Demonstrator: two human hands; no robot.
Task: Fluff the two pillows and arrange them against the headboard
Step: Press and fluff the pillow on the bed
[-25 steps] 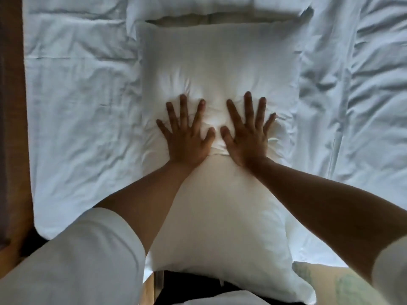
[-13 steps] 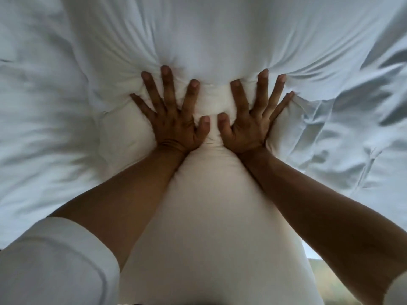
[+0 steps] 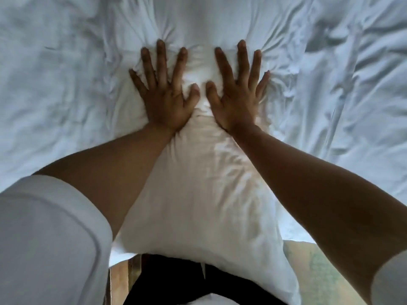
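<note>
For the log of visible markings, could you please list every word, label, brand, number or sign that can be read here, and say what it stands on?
None: no readable text shows in the head view.
Pillow: plain white, no tag or print in view.
Sheet: plain white, no print.
Left hand and right hand, pressed flat on the pillow: no markings.
Sleeve: plain white.
Greenish patterned surface at lower right: a blurred pattern, no letters to be made out.
</note>
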